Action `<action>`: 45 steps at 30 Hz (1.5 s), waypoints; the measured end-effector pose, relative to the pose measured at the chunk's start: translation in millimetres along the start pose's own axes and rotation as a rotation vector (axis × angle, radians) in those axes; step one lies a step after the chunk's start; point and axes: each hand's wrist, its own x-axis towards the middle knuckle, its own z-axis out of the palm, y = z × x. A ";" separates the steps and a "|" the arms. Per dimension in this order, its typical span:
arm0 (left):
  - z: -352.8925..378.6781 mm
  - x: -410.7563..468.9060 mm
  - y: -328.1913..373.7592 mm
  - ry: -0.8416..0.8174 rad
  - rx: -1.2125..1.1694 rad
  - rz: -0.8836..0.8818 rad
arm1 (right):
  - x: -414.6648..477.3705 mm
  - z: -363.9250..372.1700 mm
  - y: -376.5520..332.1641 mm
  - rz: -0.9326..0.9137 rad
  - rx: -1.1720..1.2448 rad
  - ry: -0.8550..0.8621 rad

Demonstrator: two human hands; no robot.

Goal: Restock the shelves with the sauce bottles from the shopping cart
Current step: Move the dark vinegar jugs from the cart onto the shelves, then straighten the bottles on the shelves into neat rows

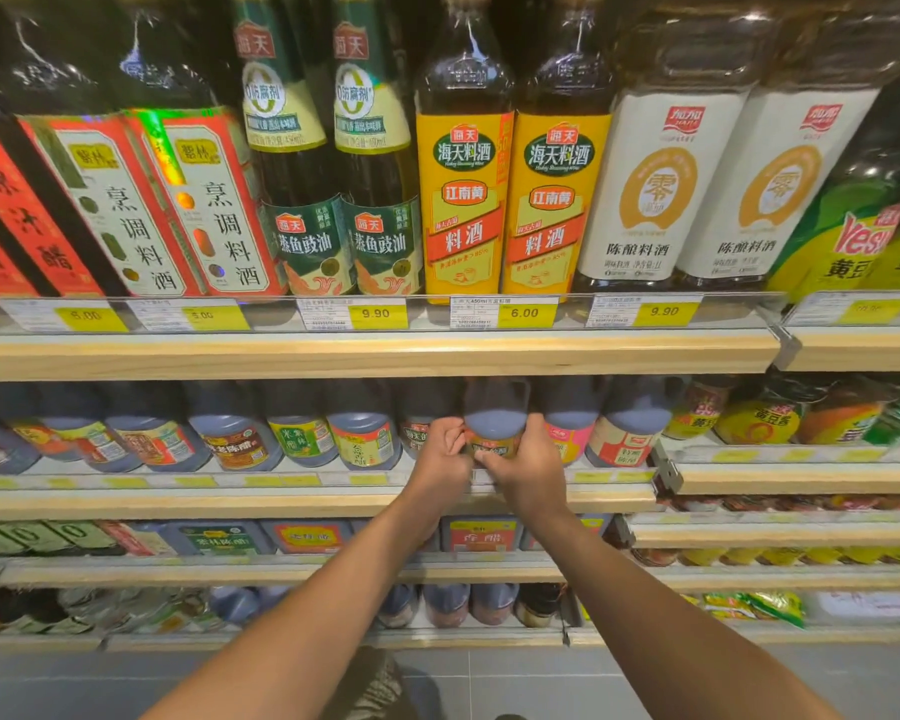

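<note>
I have both hands on one sauce bottle point(494, 415), a dark jug with a moulded handle near its top and an orange label low on its front. My left hand point(440, 454) is curled round the jug's left side at label height, and my right hand point(528, 472) is wrapped round its right side, thumb lying across the front of the label. The two hands nearly meet in front of it. The jug stands upright between them, in the front row of the second shelf point(281, 504), its top just under the wooden edge of the upper shelf point(333, 353). My hands hide its base, so I cannot tell whether it sits on the shelf board or is lifted just off it.

Just left of my left hand stands a dark jug with a red and white label point(417, 431), close against the one I hold. Just right of my right hand is a jug with a pink label point(570, 433), also close. More dark jugs run along the same row, further out from both hands.

Directly above my hands, on the upper shelf, stand two tall cooking wine bottles with yellow labels point(463, 200), and a yellow price tag reading 6.00 point(505, 311) hangs on the rail beneath them. Below my forearms are lower shelves of blurred jugs and the grey floor point(74, 683).
</note>
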 end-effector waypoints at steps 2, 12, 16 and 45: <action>-1.8 -0.7 1.4 -0.037 -0.004 -0.013 | 3.6 -1.9 -4.4 0.038 -0.033 -0.024; -5.2 -33.4 34.1 -0.125 0.120 -0.083 | 9.7 -45.0 -44.4 0.177 -0.370 -0.372; -13.3 -42.3 31.6 -0.071 0.209 -0.124 | -4.8 -64.4 -43.6 0.103 -0.315 -0.311; -45.9 -73.4 6.5 -0.098 -0.144 -0.233 | -56.2 -60.2 -77.3 -0.058 -0.262 0.036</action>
